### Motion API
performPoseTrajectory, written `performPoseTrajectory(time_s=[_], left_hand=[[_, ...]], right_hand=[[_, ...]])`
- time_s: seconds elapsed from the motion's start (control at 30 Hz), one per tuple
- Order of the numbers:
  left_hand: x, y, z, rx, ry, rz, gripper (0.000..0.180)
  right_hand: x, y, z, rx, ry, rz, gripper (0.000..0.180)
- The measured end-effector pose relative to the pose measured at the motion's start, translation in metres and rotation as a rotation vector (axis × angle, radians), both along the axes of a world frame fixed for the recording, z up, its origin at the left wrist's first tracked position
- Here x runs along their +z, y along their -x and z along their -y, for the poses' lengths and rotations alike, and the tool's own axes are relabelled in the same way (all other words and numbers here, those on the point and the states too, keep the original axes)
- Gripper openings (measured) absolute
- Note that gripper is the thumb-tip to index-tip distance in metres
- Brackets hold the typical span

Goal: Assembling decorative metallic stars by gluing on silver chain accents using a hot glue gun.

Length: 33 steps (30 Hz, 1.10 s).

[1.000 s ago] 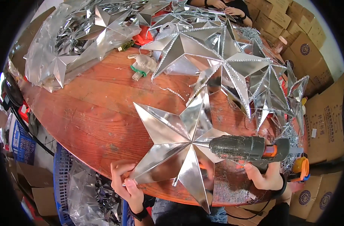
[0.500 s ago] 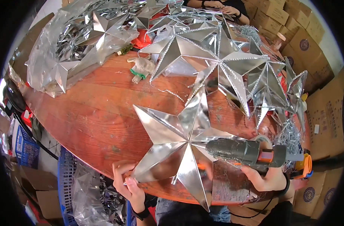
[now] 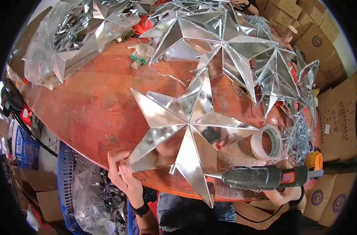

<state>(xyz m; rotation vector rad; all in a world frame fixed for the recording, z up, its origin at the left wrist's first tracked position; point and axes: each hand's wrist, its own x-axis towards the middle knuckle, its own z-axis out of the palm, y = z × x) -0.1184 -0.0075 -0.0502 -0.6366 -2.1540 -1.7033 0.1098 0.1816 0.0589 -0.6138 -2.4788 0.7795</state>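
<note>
A large mirror-silver star (image 3: 188, 123) is tilted over the near edge of the wooden table. My left hand (image 3: 125, 180) pinches the tip of its lower-left arm between thumb and fingers. In my right hand (image 3: 281, 195) is a dark glue gun (image 3: 252, 178), lying level and hiding most of the fingers. Its metal nozzle (image 3: 214, 175) points left at the edge of the star's lowest arm; whether it touches, I cannot tell.
Bead-edged silver stars (image 3: 225, 43) pile up at the back right. Plain ones fill a clear plastic bag (image 3: 39, 66) at the back left. A tape roll (image 3: 257, 147), a cloth glove (image 3: 142, 53) and a blue basket (image 3: 67, 188) are nearby. Cardboard boxes (image 3: 339, 117) line the right.
The glue gun has come down and toward me, from the star's right arm to its lowest arm, uncovering the tape roll. My left hand keeps its pinch; the whole view has shifted slightly.
</note>
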Motion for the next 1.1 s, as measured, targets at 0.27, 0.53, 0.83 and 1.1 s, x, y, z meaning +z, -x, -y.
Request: performPoseTrajectory(time_s=[0.27,0.53,0.83,1.1], left_hand=[[0.002,-0.002,-0.001,0.033,0.042,0.0,0.052],[0.0,-0.004,0.002,0.051,0.052,0.086,0.05],[-0.002,-0.002,-0.003,0.103,0.014,0.02,0.049],[-0.002,-0.001,0.001,0.098,0.018,-0.017,0.046]], right_hand=[[-0.008,-0.018,-0.031,0.369,0.111,0.088,0.026],[0.001,-0.005,-0.02,0.286,-0.051,0.043,0.026],[0.002,-0.023,-0.017,0.389,-0.023,0.002,0.026],[-0.007,-0.028,-0.023,0.547,0.11,-0.028,0.027]])
